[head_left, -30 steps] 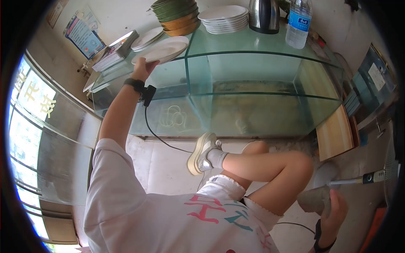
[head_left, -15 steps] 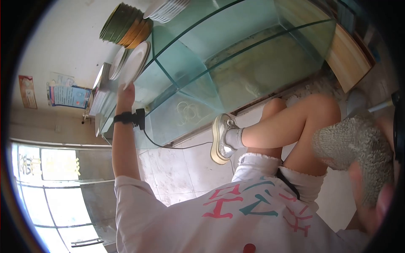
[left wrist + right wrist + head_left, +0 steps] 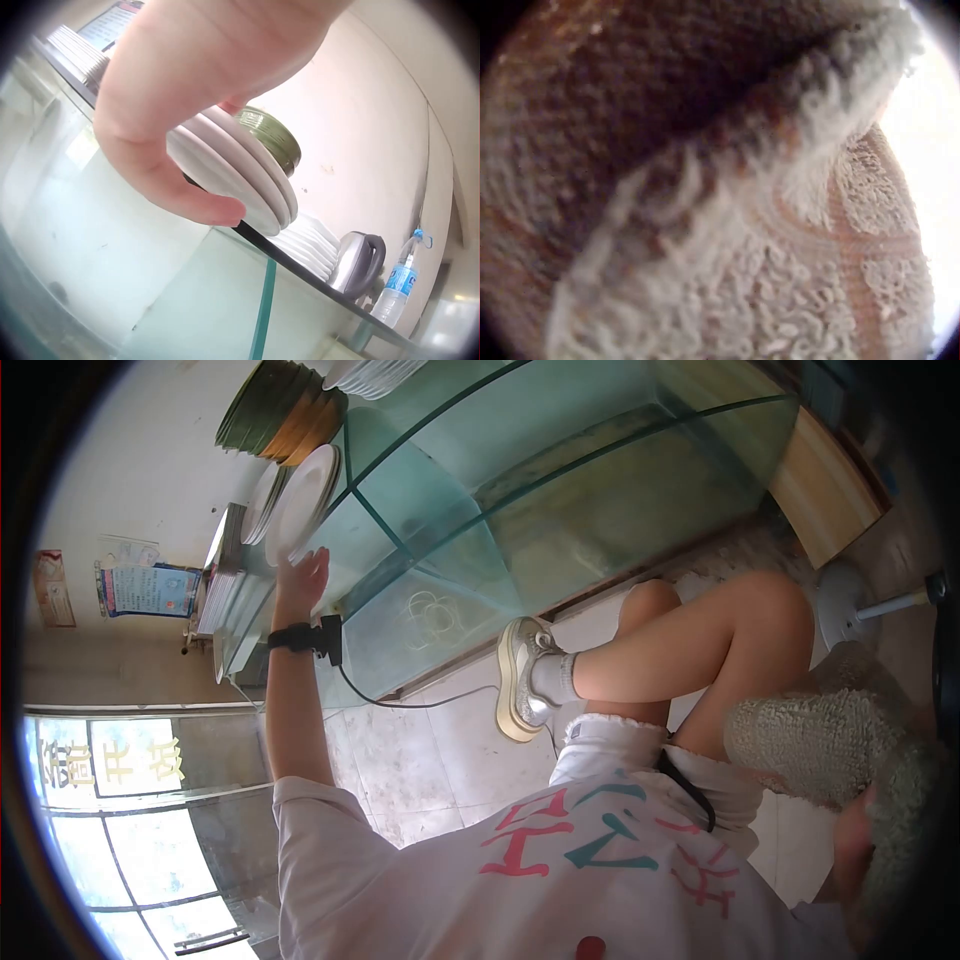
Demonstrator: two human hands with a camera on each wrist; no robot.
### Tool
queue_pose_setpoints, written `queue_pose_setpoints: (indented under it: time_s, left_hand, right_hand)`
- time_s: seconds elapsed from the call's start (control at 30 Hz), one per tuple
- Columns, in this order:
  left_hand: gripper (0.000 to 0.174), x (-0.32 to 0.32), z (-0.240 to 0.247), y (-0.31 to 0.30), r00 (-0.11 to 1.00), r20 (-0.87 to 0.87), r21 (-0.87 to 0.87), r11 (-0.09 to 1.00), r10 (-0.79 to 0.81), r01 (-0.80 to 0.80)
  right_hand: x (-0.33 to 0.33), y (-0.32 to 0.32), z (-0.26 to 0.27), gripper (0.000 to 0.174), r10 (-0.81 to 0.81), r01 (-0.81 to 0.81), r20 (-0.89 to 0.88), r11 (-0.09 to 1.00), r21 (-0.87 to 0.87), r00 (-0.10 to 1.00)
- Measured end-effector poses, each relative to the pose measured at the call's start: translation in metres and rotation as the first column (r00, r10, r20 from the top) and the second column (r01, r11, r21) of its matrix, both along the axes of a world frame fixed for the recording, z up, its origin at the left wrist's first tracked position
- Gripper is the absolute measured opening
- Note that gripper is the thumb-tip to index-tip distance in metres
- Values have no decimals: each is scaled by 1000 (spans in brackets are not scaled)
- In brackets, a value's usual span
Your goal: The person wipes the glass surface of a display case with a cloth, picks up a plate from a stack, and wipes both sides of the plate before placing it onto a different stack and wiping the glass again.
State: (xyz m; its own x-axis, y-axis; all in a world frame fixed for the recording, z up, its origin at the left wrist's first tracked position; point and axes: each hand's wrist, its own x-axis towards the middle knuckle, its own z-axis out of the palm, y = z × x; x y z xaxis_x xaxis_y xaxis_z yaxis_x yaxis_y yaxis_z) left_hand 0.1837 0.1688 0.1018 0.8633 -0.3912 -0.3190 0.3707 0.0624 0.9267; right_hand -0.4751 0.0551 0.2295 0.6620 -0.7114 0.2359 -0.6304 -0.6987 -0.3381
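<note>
In the head view my left hand (image 3: 300, 580) is at the near edge of white plates (image 3: 305, 495) on the glass tank top. One digit overlaps the rim while the others stand out to the right of it. The left wrist view has a bent digit crossing in front of the stacked plates (image 3: 247, 184), its tip near the tank's dark front edge. Low at the right, my right hand (image 3: 855, 850) holds a grey-green terry cloth (image 3: 800, 745), which covers most of that hand. Looped cloth (image 3: 757, 300) fills the right wrist view.
Green and orange bowls (image 3: 275, 415) are stacked behind the plates. Booklets (image 3: 222, 575) lie to their left, along the glass fish tank (image 3: 590, 490). A steel kettle (image 3: 356, 262) and a water bottle (image 3: 397, 289) stand farther along. A cable (image 3: 420, 705) trails from the left wrist.
The head view has turned, and the right hand's cloth has come up beside the knee. My left hand gripped a raised plate; now that plate sits lower and digits stand off its rim.
</note>
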Motion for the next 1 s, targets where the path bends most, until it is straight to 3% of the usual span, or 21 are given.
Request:
queue_pose_setpoints:
  time_s: [0.07,0.1,0.17,0.23,0.27,0.3,0.33,0.4,0.47,0.5,0.57,0.67,0.73,0.8,0.93,1.0]
  left_hand:
    - [65,-6,6,-1,969,-152,-200,967,-192,160]
    - [58,11,2,-6,974,-194,-256,965,-118,66]
    - [56,12,-2,-13,963,-19,-447,864,-269,232]
    - [54,19,-6,-17,930,-82,-561,788,-358,254]
    - [53,21,-11,-14,883,-122,-611,735,-453,293]
    - [54,14,-13,-16,923,-105,-621,749,-371,231]
    - [55,6,-14,-20,943,-94,-624,757,-319,194]
    - [56,3,-15,-22,954,-50,-652,733,-294,192]
    - [55,-3,-9,-24,965,35,-645,732,-259,220]
    - [55,-6,-7,-25,968,112,-611,752,-225,246]
    - [55,5,-10,-21,971,73,-646,731,-229,221]
    - [54,3,-17,-22,970,34,-674,711,-241,200]
    - [53,-15,-12,-20,994,25,-631,769,-107,99]
    - [52,-17,-11,-19,995,-8,-631,773,-95,68]
    - [50,-27,-7,-22,999,-17,-585,811,-50,30]
    - [50,-21,-11,-20,997,-15,-596,802,-73,50]
  right_hand:
    - [15,4,1,30,24,-24,17,1000,-5,1000]
    - [17,5,5,30,38,-38,24,999,1,999]
    - [14,5,6,31,46,-46,31,999,23,998]
    - [-2,2,-1,31,75,-75,43,997,-3,996]
    - [-27,-1,-19,31,4,-5,2,993,121,1000]
    - [-41,-8,-33,33,-64,73,-48,969,235,997]
    - [-42,-17,-44,33,-57,65,-42,977,202,997]
    - [-40,-32,-74,40,187,-173,90,975,-142,978]
    - [-32,-44,-92,48,451,-352,109,806,-476,886]
    - [-30,-49,-95,48,457,-358,90,791,-496,885]
    - [-27,-54,-95,50,212,-212,-41,905,-369,976]
    - [34,-76,-64,43,245,-227,-4,892,-390,969]
    - [72,-96,-45,40,308,-241,101,877,-416,946]
    - [108,-124,-22,38,346,-231,142,830,-508,928]
    - [207,-184,19,33,512,-166,354,719,-675,783]
    - [264,-210,23,29,514,-73,441,708,-703,736]
